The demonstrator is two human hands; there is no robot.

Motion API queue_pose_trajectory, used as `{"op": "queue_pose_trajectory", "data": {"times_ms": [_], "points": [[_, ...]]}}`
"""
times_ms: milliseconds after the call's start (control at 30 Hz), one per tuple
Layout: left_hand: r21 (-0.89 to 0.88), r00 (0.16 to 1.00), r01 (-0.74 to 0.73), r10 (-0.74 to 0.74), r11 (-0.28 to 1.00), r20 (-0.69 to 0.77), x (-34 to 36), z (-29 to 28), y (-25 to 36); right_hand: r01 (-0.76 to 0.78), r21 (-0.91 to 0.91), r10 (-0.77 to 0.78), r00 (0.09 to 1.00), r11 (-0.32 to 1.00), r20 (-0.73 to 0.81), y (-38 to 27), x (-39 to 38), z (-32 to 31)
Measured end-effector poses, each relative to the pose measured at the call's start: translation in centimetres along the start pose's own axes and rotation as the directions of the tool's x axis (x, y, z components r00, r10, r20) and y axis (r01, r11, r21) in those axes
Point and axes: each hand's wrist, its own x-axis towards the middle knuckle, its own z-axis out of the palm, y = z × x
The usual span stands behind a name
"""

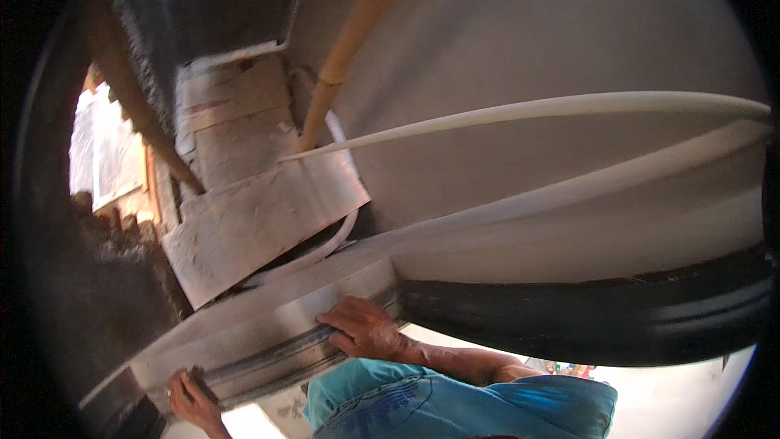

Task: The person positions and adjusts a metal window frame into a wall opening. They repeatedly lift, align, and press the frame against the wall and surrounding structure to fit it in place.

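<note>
A long grey strip with a grooved, dark lower edge (272,360) runs slantwise across the lower left; whether it is loose or part of the ledge I cannot tell. My left hand (193,400) is at its left end, fingers hooked over the edge. Farther right, my right hand (361,328) curls its fingers onto the same strip near its right end. A teal sleeve (455,402) covers part of the right arm. The undersides of both hands are hidden.
Above the strip, a dusty board (268,223) leans on the ledge beside a bamboo pole (329,85) and a darker pole (154,126). A thin pale rod (528,110) crosses the grey wall (569,32). A black band (585,317) continues rightward. Bright light enters an opening (114,154).
</note>
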Motion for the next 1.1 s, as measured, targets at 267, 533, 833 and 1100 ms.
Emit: {"op": "queue_pose_trajectory", "data": {"times_ms": [267, 533, 833, 1100], "points": [[0.151, 0.995, -0.04, 0.052, 0.988, -0.082, 0.5, -1.6, 3.7, 0.053, 0.0, -0.053, 0.999, 0.999, 0.003, 1.4, -0.4, 1.6], [0.155, 0.988, 0.122, -0.134, 0.98, 0.073, 0.4, -2.8, 4.5, -0.13, -0.081, 0.145, 0.966, 0.988, 0.215, 0.7, 0.0, 1.3], [0.172, 0.992, 0.069, -0.085, 0.983, 0.089, 0.9, -3.2, 4.3, 0.008, -0.048, -0.005, 0.997, 0.999, 0.077, 2.8, -0.8, 3.5], [0.002, 0.992, -0.092, 0.092, 0.996, -0.081, 0.8, -1.8, 4.4, -0.065, -0.108, 0.088, 0.971, 0.992, 0.221, 1.9, -0.3, 1.3]]}}
